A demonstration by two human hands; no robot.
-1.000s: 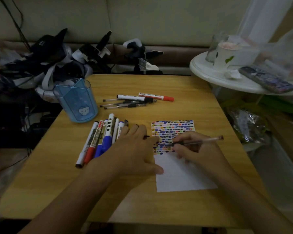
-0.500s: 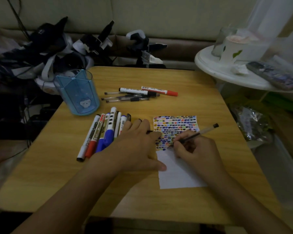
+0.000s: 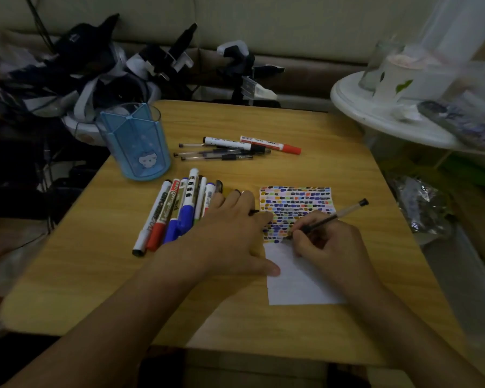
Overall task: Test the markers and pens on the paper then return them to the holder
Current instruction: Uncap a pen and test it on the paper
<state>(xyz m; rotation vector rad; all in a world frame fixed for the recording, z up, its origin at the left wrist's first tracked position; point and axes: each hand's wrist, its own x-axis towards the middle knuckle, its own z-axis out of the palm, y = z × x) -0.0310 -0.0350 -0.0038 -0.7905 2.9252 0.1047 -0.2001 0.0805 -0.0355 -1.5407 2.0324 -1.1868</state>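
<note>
Right hand (image 3: 329, 243) curled round a thin black pen (image 3: 331, 218), pinched low near the tip; tip down on the paper (image 3: 300, 287) at the lower edge of the coloured marks, capped rear end angled up and away to the right of the knuckles. Paper under and between both hands, upper half filled with rows of small coloured dashes, lower half blank white. Left hand (image 3: 233, 233) spread flat, fingers straight, pressing on the paper's left edge and the wooden table (image 3: 95, 275); thumb reaching onto the blank part. A small dark piece, perhaps a pen cap, poking out between the left fingers; cannot tell what exactly.

Just left of the left hand, touching its fingers: a row of markers (image 3: 177, 211) side by side, red, blue and black caps toward the near edge. Farther off, beyond both hands: a second loose pile of pens and markers (image 3: 235, 149), lying across the table, one with a red cap. Blue transparent holder (image 3: 136, 144) upright beyond the marker row, well apart from both hands; nothing visible inside.

Against half a second ago: pen in much the same slant, tip at the same stretch of marks, left hand unchanged on the paper; view shifted only slightly. Against a second ago: pen raised from nearly level to a steeper writing angle.

To the right of the writing hand, a white round side table (image 3: 375, 113) with cups and a phone.
</note>
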